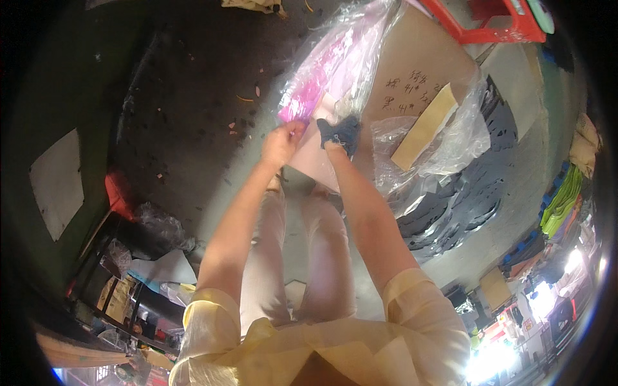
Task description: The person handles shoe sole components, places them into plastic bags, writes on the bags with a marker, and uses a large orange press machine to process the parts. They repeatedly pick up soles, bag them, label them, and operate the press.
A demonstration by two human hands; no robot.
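1. Two hands are working at a crinkly clear plastic bag of glossy pink sheets [325, 71], which is lying against a flat brown cardboard box [412, 61].
2. I am seeing the left hand [281, 143] pinching the bag's lower edge shut.
3. I am watching the right hand [339, 134], in a dark knitted glove, clenching the pale flat sheet [312, 157] beneath.
4. Dark grey foam cut-outs [463, 199] are lying stacked beside.
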